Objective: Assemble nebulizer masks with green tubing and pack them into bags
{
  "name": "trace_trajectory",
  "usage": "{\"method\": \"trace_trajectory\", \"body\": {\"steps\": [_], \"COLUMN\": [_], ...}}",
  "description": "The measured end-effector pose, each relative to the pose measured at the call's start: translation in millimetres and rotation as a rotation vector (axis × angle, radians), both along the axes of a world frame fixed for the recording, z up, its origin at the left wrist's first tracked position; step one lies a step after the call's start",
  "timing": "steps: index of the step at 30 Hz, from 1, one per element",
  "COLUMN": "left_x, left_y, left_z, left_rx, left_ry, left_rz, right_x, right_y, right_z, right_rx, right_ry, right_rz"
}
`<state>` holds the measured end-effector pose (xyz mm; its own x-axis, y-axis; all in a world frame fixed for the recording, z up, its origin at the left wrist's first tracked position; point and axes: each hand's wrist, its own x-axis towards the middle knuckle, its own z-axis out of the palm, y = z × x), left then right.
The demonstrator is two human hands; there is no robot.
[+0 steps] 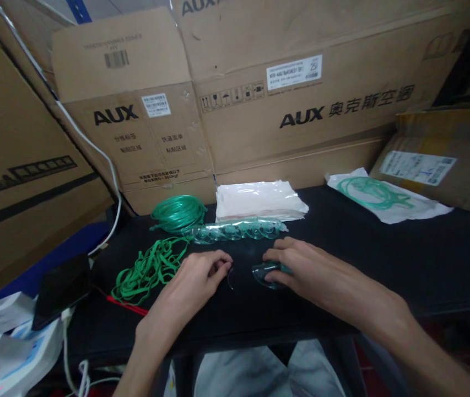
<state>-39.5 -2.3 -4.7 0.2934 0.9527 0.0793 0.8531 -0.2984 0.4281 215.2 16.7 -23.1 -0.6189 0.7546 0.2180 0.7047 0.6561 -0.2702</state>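
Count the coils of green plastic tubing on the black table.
2: one loose coil left of the stack of white plastic bags, a second coil inside a clear packet, far right. Others may be hidden.

**A packing spot in a storeroom**

Big cardboard boxes (301,94) marked AUX, with shipping labels, stand stacked behind a black worktop (383,242). On it lie a stack of plastic bags (259,201), coiled green tubing (179,212) and green straps (150,267).
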Motion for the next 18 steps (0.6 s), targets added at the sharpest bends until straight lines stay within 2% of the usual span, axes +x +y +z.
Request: {"method": "trace_trajectory", "body": {"steps": [5, 10, 14, 18], "left_x": [-11, -15, -10, -4], "left_y": [-9, -8, -5, -5], "left_z": [2.1, -3.3, -4.6, -2.5], "left_rx": [-0.041, -0.118, -0.093, -0.034], "left_ry": [-0.042, -0.076, -0.103, -0.148], "left_rz": [-0.060, -0.156, -0.177, -0.212], "right_x": [8, 12, 6, 1], "right_y": [1, 6, 5, 3], "right_z": [-0.9, -5.7, -1.0, 5.6], "right_rx": [-0.049, -0.088, -0.108, -0.126], "right_ry": [0.024, 0.020, 0.031, 0.050], "right_rz": [-0.022, -0.012, 0.024, -0.011]}}
